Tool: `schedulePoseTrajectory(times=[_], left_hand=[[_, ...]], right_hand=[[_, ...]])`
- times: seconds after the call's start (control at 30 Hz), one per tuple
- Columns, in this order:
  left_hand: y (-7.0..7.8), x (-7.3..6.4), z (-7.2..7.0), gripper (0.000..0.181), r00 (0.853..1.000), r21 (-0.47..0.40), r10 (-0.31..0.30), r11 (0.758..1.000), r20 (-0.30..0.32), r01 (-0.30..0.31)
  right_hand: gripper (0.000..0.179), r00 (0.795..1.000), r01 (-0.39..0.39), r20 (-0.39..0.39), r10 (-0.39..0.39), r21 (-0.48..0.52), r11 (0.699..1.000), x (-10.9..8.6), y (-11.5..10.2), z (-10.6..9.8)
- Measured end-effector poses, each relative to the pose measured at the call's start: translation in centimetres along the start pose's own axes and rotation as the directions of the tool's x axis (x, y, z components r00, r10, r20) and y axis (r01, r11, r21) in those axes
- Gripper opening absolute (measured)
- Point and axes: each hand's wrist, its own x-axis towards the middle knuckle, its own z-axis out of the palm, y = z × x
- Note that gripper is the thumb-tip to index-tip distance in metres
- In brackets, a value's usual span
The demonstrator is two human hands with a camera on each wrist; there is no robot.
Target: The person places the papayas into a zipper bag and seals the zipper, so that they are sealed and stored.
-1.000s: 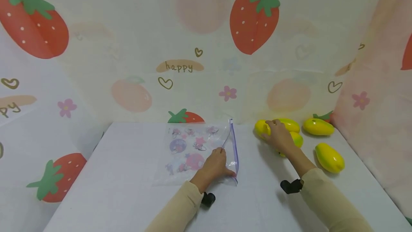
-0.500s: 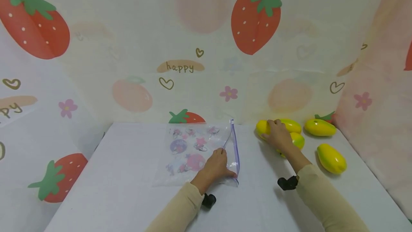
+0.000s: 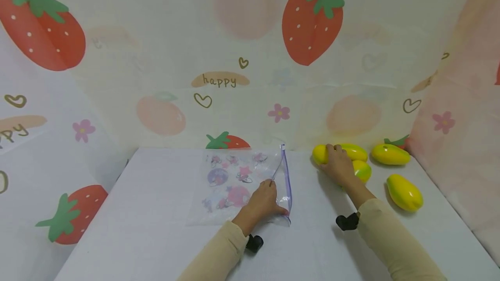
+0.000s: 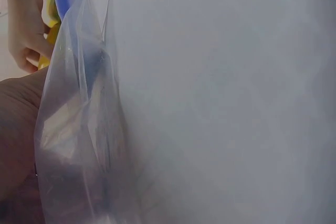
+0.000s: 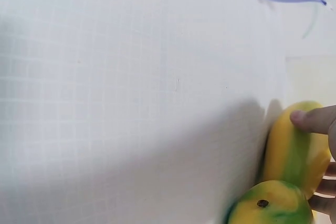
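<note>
A clear zip bag (image 3: 230, 185) with pink and purple prints and a purple zip edge lies flat at mid-table. My left hand (image 3: 258, 205) holds its mouth on the right side, fingers on the drawn-back upper edge, thumb spread towards the lower end of the zip. The bag's film (image 4: 79, 129) stands beside this hand in the left wrist view. My right hand (image 3: 337, 166) grips a yellow-green mango (image 3: 320, 154) at the back of the table, thumb (image 5: 310, 120) on its skin. Another mango (image 5: 268, 208) sits against it, below in the right wrist view.
More mangoes surround the right hand: one behind it (image 3: 355, 151), one at the back right corner (image 3: 390, 154) and one nearer the front (image 3: 405, 193). A printed cloth wall (image 3: 250, 112) rises directly behind the white table (image 3: 156, 194).
My right forearm has shifted slightly to the left, while the hand stays on the mango. The left hand and the zip bag hold their places. The head view has drifted a little.
</note>
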Motion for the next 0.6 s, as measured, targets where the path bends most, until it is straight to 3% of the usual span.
schedulePoseTrajectory(times=[0.43, 0.6], left_hand=[[0.21, 0.02, -0.15, 0.099, 0.999, -0.007, -0.032, 0.999, 0.038, 0.032], [0.19, 0.04, -0.1, 0.1, 0.998, -0.005, -0.043, 0.999, 0.053, 0.043]], right_hand=[[0.067, 1.0, 0.006, -0.014, -0.007, -0.035, 0.999, 0.2, -0.08, 0.1], [0.07, 1.0, 0.016, -0.004, -0.016, 0.005, 1.0, 0.01, -0.38, 0.2]])
